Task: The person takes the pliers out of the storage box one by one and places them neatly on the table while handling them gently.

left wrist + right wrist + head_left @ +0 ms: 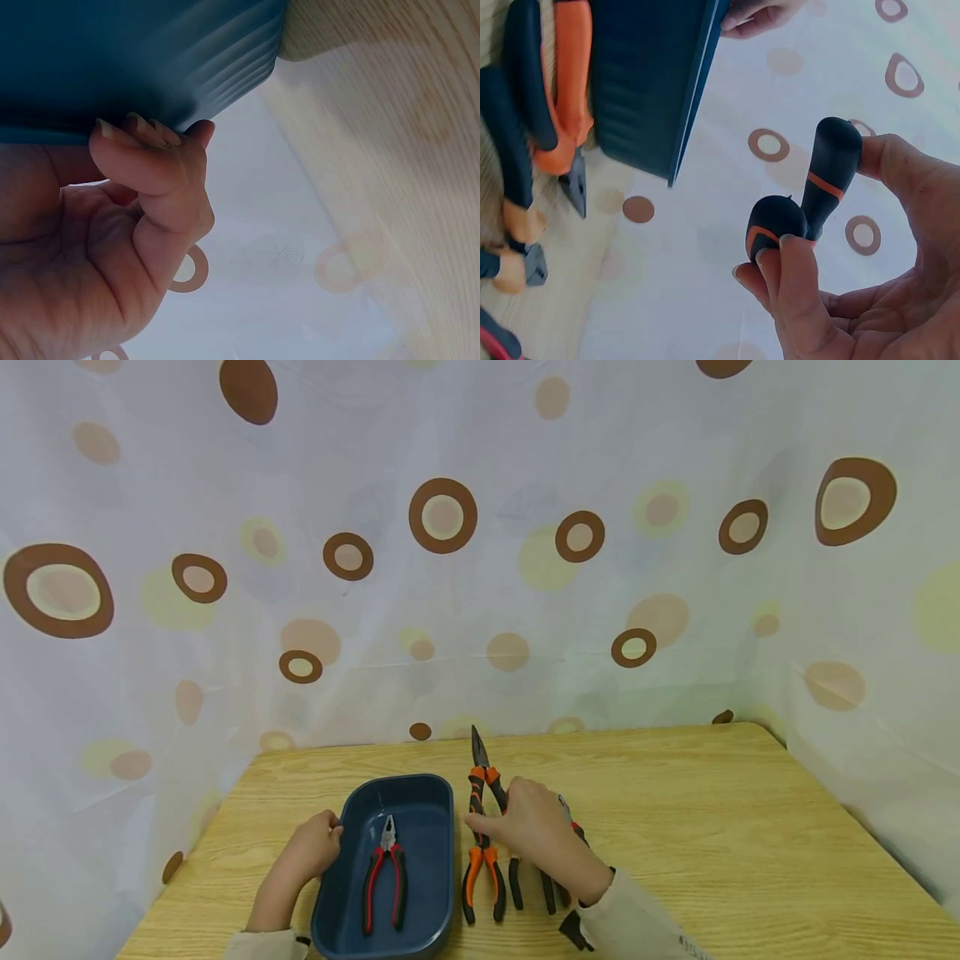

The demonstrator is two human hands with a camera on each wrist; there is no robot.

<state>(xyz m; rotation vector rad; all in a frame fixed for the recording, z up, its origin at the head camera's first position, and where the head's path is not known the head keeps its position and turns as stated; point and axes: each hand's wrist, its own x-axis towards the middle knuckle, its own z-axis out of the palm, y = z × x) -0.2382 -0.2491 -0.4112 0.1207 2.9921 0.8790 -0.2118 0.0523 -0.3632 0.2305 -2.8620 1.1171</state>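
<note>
My left hand (311, 845) pinches the left rim of a deep blue tray (382, 935); the left wrist view shows its curled fingers (139, 161) at the tray's edge. Inside the tray lies a pair of red-and-black pliers (399, 868), jaws pointing away. To the right of the tray, my right hand (542, 827) holds long-nose pliers (480, 756) with orange-and-black handles, raised over the table. Their handle ends (832, 154) show between thumb and fingers in the right wrist view, and they stand spread apart.
Orange-and-black pliers (471, 877) lie on the wooden table (712, 827) just right of the tray. Beside them are more black-handled tools (515, 885), partly hidden under my right arm, one with red on its handles (577, 831). A patterned curtain (480, 593) hangs behind the table.
</note>
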